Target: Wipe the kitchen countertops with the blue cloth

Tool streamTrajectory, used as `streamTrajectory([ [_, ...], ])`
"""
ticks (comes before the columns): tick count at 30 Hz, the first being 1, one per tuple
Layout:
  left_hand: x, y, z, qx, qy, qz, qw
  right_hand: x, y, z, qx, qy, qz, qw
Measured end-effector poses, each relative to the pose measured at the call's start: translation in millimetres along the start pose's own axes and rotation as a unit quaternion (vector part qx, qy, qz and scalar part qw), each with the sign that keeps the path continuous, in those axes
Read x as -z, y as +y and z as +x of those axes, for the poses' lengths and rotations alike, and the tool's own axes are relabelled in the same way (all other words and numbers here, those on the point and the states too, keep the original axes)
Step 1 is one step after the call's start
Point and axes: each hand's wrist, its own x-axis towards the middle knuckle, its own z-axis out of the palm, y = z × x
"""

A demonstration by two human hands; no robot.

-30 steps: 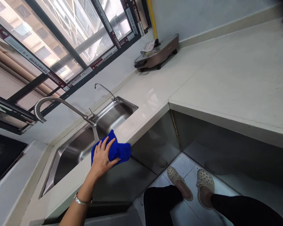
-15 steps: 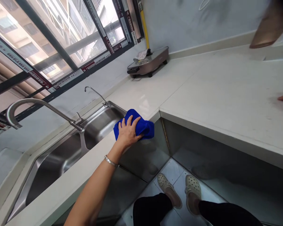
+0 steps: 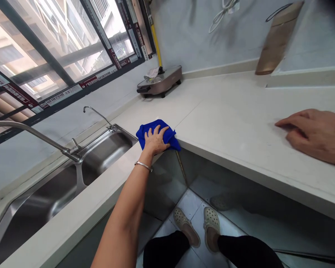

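Blue cloth is on the tabletop at the inside corner, right of the sink; one corner flops over the front edge. Left hand lies palm-down on it, fingers spread wide; can't tell if the thumb pinches any fabric. For sliding the cloth here, I'd keep the palm flat and pressure even, and tuck the loose corner under so it doesn't catch on the edge. Following the edge round the corner beats cutting across it, imo.

Right hand is over the right-hand run, half-curled, well apart from the cloth. Nothing seen in it, but the underside is hidden, so can't tell if it holds anything or touches down.

Nearest obstacle: double-bowl sink, rim just left of the cloth; drifting that way risks dropping fabric into a bowl. Small tap and big faucet stand behind it. Lidded pan blocks the far corner. Brown flat piece is by the back wall, white cable above.
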Motion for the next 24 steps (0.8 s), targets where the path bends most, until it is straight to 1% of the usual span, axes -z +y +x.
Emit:
streamTrajectory([
  [2, 0.6, 1, 0, 0.001, 0.003, 0.0, 1.0, 8, -8, -1, 0.006, -0.004, 0.016, 1.0],
  [5, 0.5, 1, -7, 0.0, 0.01, -0.001, 1.0, 14, -12, -1, -0.003, -0.004, 0.049, 0.999],
  [10, 3.1, -9, -32, -0.034, 0.014, -0.006, 0.999, 20, -13, 0, -0.015, -0.013, 0.108, 0.994],
  [12, 6.3, -19, -48, -0.054, 0.01, -0.008, 0.998, 24, -16, -1, -0.017, -0.021, 0.121, 0.992],
  [15, 11.4, -38, -76, -0.073, 0.007, -0.008, 0.997, 28, -19, -2, -0.017, -0.028, 0.126, 0.992],
  [18, 14.4, -63, -109, -0.091, 0.014, -0.014, 0.996, 25, -20, -3, -0.003, -0.014, 0.11, 0.994],
  [20, 15.3, -79, -129, -0.108, 0.023, -0.04, 0.993, 22, -19, -3, 0.012, -0.003, 0.095, 0.995],
  [22, 16.0, -90, -142, -0.118, 0.031, -0.073, 0.99, 19, -19, -3, 0.018, 0.005, 0.077, 0.997],
  [24, 16.4, -95, -147, -0.116, 0.037, -0.087, 0.989, 18, -20, -2, 0.015, 0.0, 0.062, 0.998],
])
